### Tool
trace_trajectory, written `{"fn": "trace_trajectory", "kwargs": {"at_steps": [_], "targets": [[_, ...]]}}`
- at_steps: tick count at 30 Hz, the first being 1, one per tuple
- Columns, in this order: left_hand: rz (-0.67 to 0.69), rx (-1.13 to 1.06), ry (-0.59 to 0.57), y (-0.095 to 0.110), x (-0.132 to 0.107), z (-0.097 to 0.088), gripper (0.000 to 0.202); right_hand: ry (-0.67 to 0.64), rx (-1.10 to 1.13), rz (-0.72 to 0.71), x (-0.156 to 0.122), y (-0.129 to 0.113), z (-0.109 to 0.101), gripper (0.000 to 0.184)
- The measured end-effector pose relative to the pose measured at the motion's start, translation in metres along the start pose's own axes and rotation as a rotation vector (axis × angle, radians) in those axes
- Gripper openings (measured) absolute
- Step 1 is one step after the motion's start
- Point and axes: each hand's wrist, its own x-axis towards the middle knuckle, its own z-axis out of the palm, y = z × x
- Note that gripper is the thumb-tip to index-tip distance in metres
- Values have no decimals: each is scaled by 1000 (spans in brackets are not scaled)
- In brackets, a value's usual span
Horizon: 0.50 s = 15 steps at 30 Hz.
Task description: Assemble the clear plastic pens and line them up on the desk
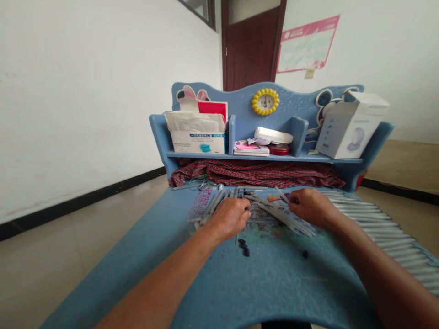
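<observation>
My right hand (311, 206) is closed, with a slim pale-grey tube (281, 195) sticking out from its fingers towards the upper left. My left hand (230, 218) is curled with its fingertips pressed together over the middle of the desk; whatever it grips is hidden. Beside and behind it lies a loose group of pen-like tubes (213, 204). Between the two hands, another bundle of tubes (286, 218) lies slanted on the desk. Several small black caps (244, 247) rest just in front of my left hand, and a single black cap (305, 254) sits farther right.
Many grey tubes (373, 224) lie in a row along the right edge of the blue desk (260, 283). At the back, a checked cloth (274, 173) is tucked under a shelf holding a mask box (197, 142), papers (251, 151) and a white carton (350, 130).
</observation>
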Motion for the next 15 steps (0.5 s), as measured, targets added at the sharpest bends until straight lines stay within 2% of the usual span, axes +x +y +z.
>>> {"fn": "trace_trajectory", "kwargs": {"at_steps": [3,7,10,15], "targets": [[-27,52,-56,1,0,-3,17,39,196,-6,-4,-8,-5,24],[-66,104,-152,-6,-1,-7,13,-47,508,4,-7,-13,-5,28],[-98,143,-192,-7,-2,-12,14,-28,595,-27,-6,-13,-2,25],[-184,229,-288,5,-4,-15,18,6,671,-89,-6,-13,0,20]]}}
